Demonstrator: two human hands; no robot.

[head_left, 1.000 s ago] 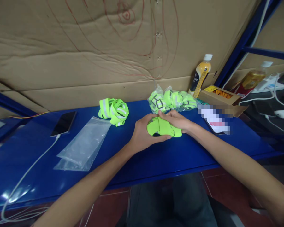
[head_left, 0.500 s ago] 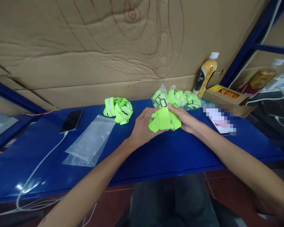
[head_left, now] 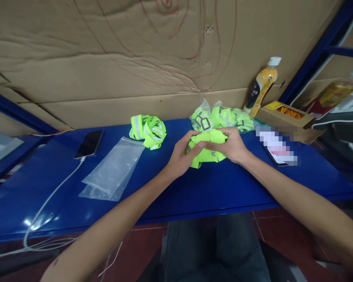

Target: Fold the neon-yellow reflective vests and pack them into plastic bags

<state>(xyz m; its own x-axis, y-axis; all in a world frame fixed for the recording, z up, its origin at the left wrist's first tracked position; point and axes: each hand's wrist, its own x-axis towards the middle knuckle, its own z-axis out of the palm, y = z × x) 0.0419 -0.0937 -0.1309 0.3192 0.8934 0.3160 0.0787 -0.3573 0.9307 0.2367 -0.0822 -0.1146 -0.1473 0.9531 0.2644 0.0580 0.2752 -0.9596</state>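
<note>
A folded bundle of neon-yellow reflective strap (head_left: 208, 155) is gripped between both my hands above the blue table (head_left: 223, 192). My left hand (head_left: 184, 154) closes on its left side, thumb pressed across the front. My right hand (head_left: 231, 145) wraps its right side, its thumb also lying over the front. Just behind my hands, clear plastic bags packed with similar yellow straps (head_left: 223, 116) lie against the cardboard; a dark buckle shows in one. Left of my hands sits a loose coil of yellow strap with silver stripes (head_left: 148, 131). Flat clear zip bags (head_left: 113, 170) lie nearer to my left forearm.
A dark phone (head_left: 89, 144) on a white cable is at the left. To the right are a lit phone (head_left: 276, 147), an open cardboard box (head_left: 288, 117) and an orange drink bottle (head_left: 261, 88). A cardboard wall (head_left: 120, 86) closes off the back.
My left thumb has come over the front of the bundle, and my right hand has shifted round its right side. The bundle is turned and looks more crumpled. The camera view has shifted slightly.
</note>
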